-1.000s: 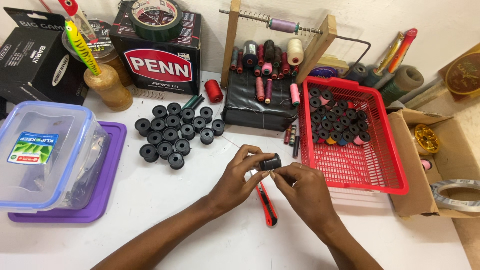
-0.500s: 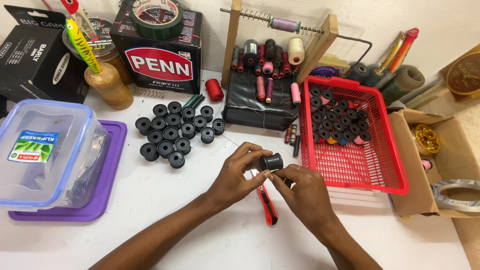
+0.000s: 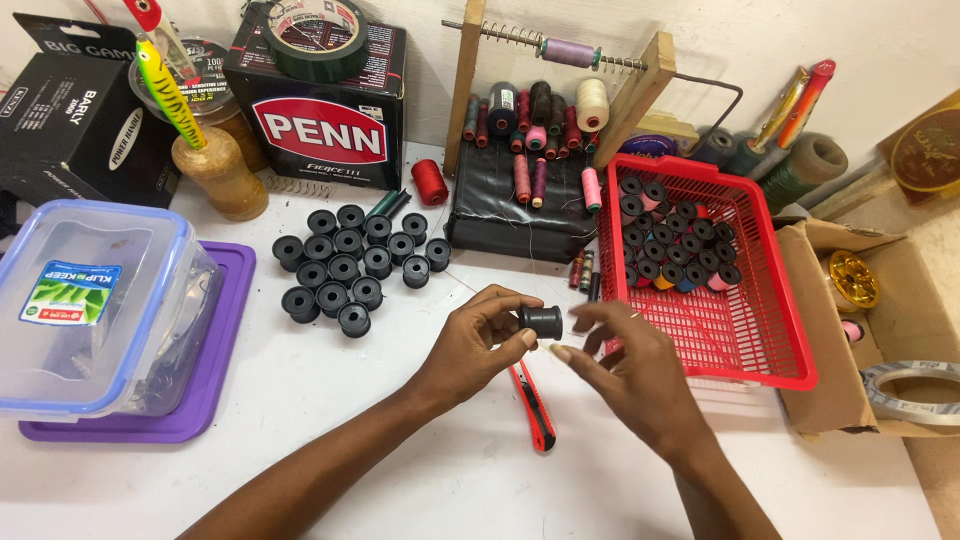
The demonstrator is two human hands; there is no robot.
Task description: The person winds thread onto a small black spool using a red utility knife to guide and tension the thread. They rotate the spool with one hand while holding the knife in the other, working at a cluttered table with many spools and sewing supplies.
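Since a second ago the right hand [image 3: 630, 375] has let go of the black spool [image 3: 541, 321] and pulled slightly away, fingers [image 3: 592, 312] now spread apart just right of it. Left hand [image 3: 478, 345] pinches the spool, fingers clamped on its ends, above the white desk [image 3: 330, 420]. Red utility knife [image 3: 533, 405] lies under the hands, loose black spools [image 3: 350, 262] up-left of them, red basket [image 3: 740, 330] right beside.

Left hand [image 3: 470, 350] pinches a black spool [image 3: 540, 321] above the table [image 3: 330, 440]; right hand [image 3: 625, 375], fingers spread, hovers just beside it, near the red basket [image 3: 740, 340].
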